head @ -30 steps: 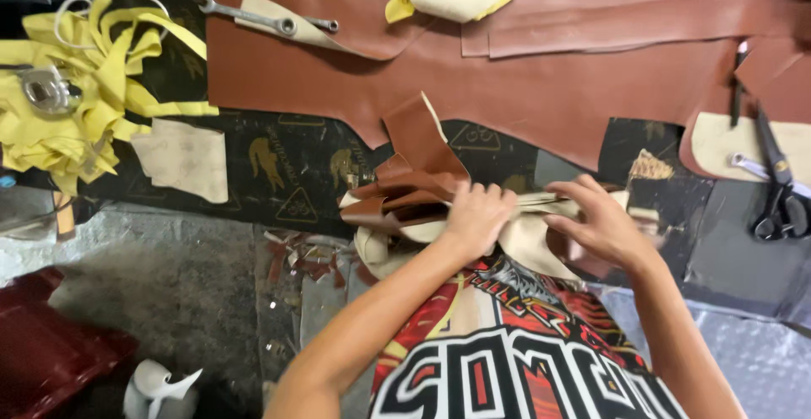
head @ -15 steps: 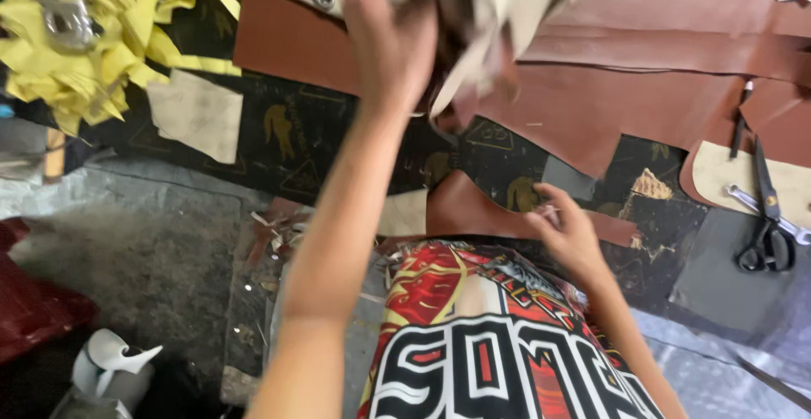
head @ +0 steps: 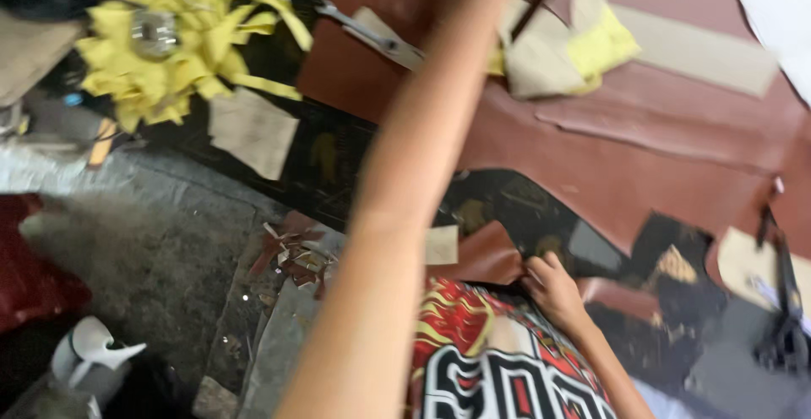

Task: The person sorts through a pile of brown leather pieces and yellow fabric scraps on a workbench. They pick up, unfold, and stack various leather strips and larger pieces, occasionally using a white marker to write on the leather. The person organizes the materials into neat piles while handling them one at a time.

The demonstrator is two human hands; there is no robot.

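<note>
The left arm [head: 405, 182] is stretched far up and away across the work surface, and its hand passes out of the top of the picture near the heap of tan and yellow offcuts [head: 557, 43] — so whether those fingers are wide, narrow or holding anything cannot be told. The right hand [head: 553, 288] stays low, close to the body, fingers curled narrow and pinching the edge of a small folded brown leather piece [head: 486, 254] that lies at the near edge of the dark patterned mat [head: 338, 157], just above the red printed shirt [head: 490, 360]. A big brown leather sheet [head: 642, 157] covers the far right of the surface; a metal tool [head: 372, 35] lies on its upper left corner, and black scissors [head: 781, 318] rest at the far right. Yellow strips [head: 169, 56] are piled at the upper left, and a pale paper pattern [head: 252, 132] lies just below them. As a judgement, 1 hand anchoring while the other reaches works best if the right pinch presses the small piece flat so it does not slide — and the long reach should pass above the tool rather than drag across the loose offcuts.
</note>
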